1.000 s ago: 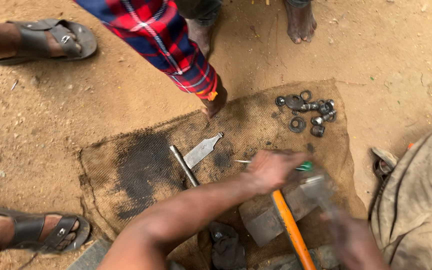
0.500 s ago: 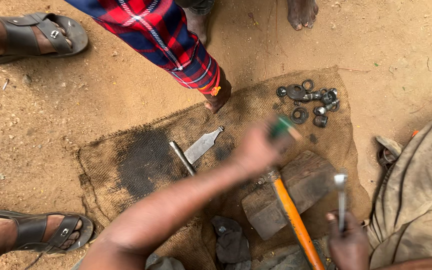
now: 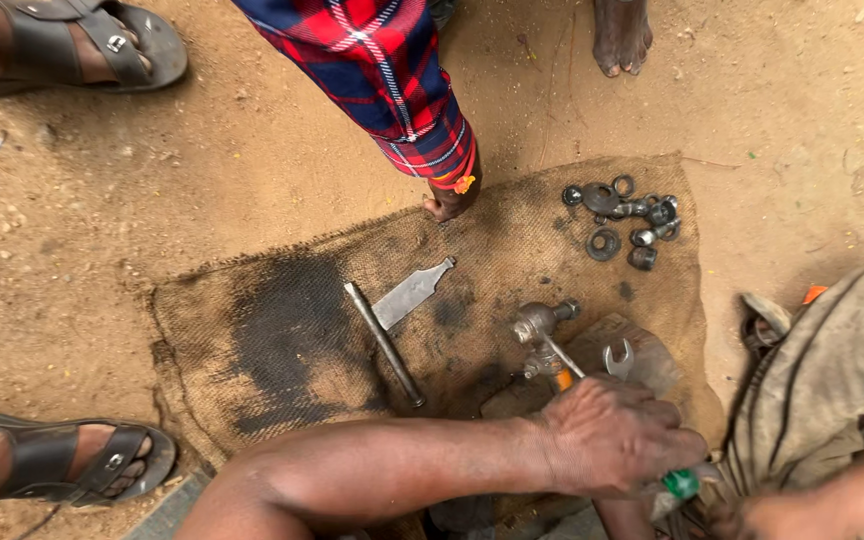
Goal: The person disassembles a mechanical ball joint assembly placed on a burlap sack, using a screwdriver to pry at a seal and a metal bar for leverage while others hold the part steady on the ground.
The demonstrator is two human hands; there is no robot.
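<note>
My left hand [image 3: 617,435] is closed around a green-handled screwdriver [image 3: 682,483] at the near edge of a stained burlap sack [image 3: 282,340]. The screwdriver's thin shaft [image 3: 560,355] points up-left to a grey metal fitting [image 3: 537,325] resting on a wooden block [image 3: 642,350]. An open-end wrench [image 3: 619,358] lies on the block just beyond my knuckles. Only part of my right hand [image 3: 777,515] shows at the bottom right corner, and what it holds is hidden.
A metal rod [image 3: 384,343] and a flat metal piece [image 3: 412,292] lie mid-sack. Several nuts, rings and washers [image 3: 622,220] sit at its far right. Another person's hand [image 3: 449,200] in a red plaid sleeve touches the sack's far edge. Sandalled feet [image 3: 72,460] stand around.
My left hand has pulled back from the middle of the sack to its near edge, uncovering the metal fitting. My right hand has dropped toward the bottom right corner.
</note>
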